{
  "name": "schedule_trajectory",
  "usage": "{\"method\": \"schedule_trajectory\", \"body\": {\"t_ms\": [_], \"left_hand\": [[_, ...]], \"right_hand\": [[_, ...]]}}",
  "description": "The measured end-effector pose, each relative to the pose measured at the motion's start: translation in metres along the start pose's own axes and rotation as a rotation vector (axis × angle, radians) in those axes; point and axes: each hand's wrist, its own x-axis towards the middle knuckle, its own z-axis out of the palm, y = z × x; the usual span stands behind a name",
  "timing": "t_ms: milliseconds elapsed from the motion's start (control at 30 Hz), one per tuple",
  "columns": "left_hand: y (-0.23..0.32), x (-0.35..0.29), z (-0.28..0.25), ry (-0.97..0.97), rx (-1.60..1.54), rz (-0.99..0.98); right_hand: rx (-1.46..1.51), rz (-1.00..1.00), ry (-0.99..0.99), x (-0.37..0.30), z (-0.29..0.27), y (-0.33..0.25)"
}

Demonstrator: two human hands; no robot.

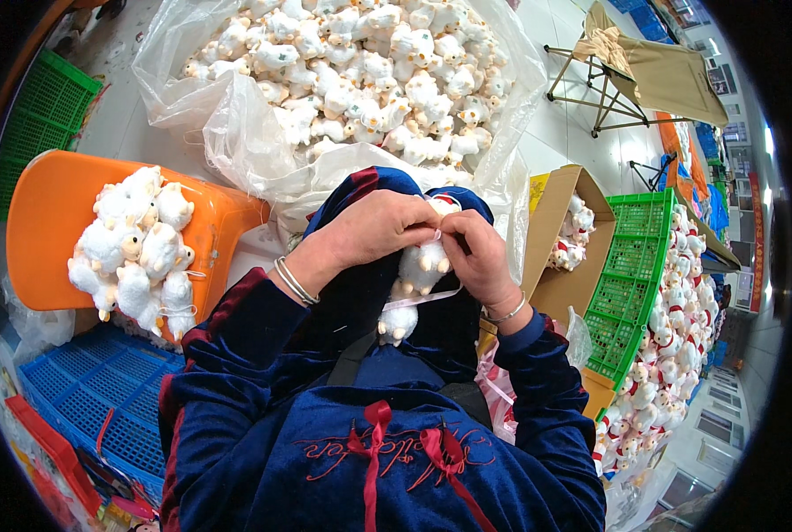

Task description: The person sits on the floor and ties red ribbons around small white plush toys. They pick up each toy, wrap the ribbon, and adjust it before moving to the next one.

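Over my lap, a small white plush toy lies with its cream feet toward me. A red band shows at its far end. My left hand and my right hand meet above it, both closed in a pinch. Between their fingertips shows a bit of pink ribbon; the exact grip is partly hidden by the fingers. A second white plush toy rests just nearer on my lap, with a pale pink ribbon lying across it.
Ahead lies a large clear plastic bag full of white plush toys. At left, an orange stool carries several toys, above a blue crate. At right stand a cardboard box, a green crate and a heap of red-banded toys.
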Motion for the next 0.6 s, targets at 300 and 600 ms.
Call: {"method": "schedule_trajectory", "body": {"t_ms": [300,600], "left_hand": [[0.007,-0.001,0.001,0.043,0.005,-0.114],[0.008,-0.004,0.005,0.06,0.019,-0.096]], "right_hand": [[-0.058,0.023,-0.128,0.009,-0.011,-0.006],[-0.051,-0.023,0.127,-0.008,0.014,0.005]]}}
